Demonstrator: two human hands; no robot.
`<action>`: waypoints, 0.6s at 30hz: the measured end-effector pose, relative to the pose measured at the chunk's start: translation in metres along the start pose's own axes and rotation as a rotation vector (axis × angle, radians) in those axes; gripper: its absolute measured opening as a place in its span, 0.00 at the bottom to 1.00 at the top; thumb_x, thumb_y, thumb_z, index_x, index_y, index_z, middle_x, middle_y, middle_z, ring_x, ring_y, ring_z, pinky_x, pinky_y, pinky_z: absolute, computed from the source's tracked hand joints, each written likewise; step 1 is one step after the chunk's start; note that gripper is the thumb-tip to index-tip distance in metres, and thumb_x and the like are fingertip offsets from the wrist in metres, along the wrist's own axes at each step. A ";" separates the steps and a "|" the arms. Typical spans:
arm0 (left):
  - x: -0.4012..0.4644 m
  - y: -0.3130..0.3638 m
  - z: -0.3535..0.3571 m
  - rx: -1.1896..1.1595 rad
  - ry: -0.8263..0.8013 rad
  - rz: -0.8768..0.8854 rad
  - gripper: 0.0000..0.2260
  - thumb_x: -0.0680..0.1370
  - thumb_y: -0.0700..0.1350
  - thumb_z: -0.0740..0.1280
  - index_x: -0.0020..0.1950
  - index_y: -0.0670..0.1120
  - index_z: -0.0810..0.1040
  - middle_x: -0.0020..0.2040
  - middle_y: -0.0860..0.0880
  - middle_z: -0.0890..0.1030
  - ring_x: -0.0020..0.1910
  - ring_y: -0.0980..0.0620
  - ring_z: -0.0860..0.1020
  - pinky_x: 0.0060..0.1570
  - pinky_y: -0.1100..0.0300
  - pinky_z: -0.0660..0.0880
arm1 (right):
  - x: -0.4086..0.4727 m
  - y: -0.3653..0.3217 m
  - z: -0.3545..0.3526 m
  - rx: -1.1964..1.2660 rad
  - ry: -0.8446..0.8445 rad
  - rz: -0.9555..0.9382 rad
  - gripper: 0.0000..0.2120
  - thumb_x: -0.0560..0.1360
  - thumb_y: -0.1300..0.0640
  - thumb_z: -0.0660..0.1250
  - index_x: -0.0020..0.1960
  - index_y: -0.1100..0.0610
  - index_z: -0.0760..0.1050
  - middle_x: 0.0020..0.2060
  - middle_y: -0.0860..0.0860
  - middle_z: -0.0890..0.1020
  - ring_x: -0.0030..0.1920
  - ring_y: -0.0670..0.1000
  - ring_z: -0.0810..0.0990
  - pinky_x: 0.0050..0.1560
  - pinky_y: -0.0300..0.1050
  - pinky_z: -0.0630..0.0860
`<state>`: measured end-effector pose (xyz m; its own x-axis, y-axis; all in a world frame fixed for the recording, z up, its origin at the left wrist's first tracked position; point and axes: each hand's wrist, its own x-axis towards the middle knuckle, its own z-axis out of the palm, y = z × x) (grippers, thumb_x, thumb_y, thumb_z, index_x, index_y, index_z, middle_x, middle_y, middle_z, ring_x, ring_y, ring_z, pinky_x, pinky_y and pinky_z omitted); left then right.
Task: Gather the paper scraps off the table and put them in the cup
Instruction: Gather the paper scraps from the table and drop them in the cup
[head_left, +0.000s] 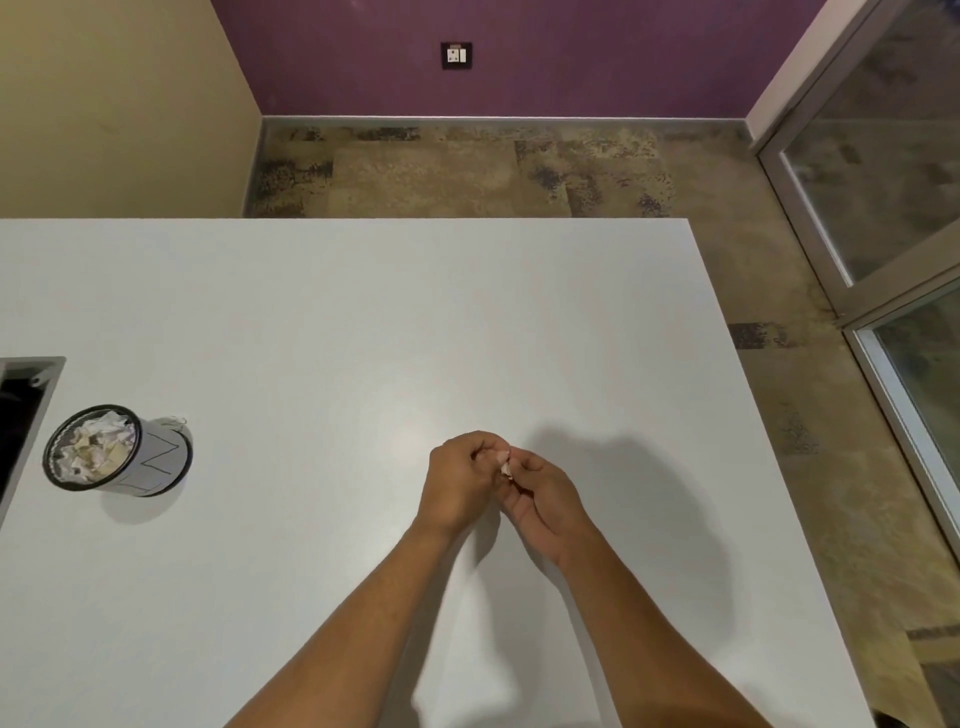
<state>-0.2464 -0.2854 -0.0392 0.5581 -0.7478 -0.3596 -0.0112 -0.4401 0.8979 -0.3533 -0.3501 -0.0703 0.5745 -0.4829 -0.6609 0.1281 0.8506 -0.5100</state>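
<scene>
Left hand (457, 488) and right hand (540, 496) pinch one paper scrap (505, 466) together above the counter (311, 312); carried to the brimming cup (111, 451) far to their left, it could spill off.

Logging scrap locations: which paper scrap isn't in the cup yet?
The small scrap pinched between the left hand and right hand at mid-table. The other scraps already fill the cup.

likely an office: beyond the hands (498, 483), a white table (337, 322) with cable cutout (26, 405), patterned carpet (467, 171), glass partition (883, 156).
</scene>
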 end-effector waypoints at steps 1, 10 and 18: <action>0.001 0.001 0.001 0.054 -0.012 0.047 0.08 0.76 0.38 0.67 0.43 0.49 0.85 0.39 0.55 0.83 0.40 0.61 0.80 0.42 0.68 0.75 | 0.000 -0.002 0.000 0.054 0.004 -0.003 0.12 0.80 0.68 0.58 0.54 0.69 0.81 0.53 0.63 0.83 0.53 0.56 0.84 0.49 0.42 0.80; 0.018 0.000 0.009 0.242 -0.073 0.305 0.09 0.79 0.42 0.66 0.52 0.51 0.85 0.46 0.60 0.80 0.53 0.62 0.72 0.56 0.65 0.69 | 0.010 -0.018 -0.011 0.314 0.093 0.008 0.10 0.78 0.61 0.64 0.46 0.67 0.81 0.41 0.59 0.82 0.40 0.54 0.82 0.42 0.45 0.81; 0.065 -0.003 0.019 0.553 0.154 0.290 0.08 0.78 0.40 0.65 0.49 0.42 0.83 0.47 0.44 0.81 0.50 0.44 0.75 0.50 0.54 0.73 | 0.012 -0.027 -0.034 0.288 0.167 -0.016 0.10 0.78 0.64 0.65 0.44 0.66 0.83 0.38 0.58 0.82 0.39 0.54 0.83 0.41 0.44 0.81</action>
<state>-0.2258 -0.3422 -0.0698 0.5803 -0.8132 -0.0446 -0.5826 -0.4528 0.6750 -0.3776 -0.3860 -0.0834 0.4330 -0.5037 -0.7475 0.3728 0.8551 -0.3603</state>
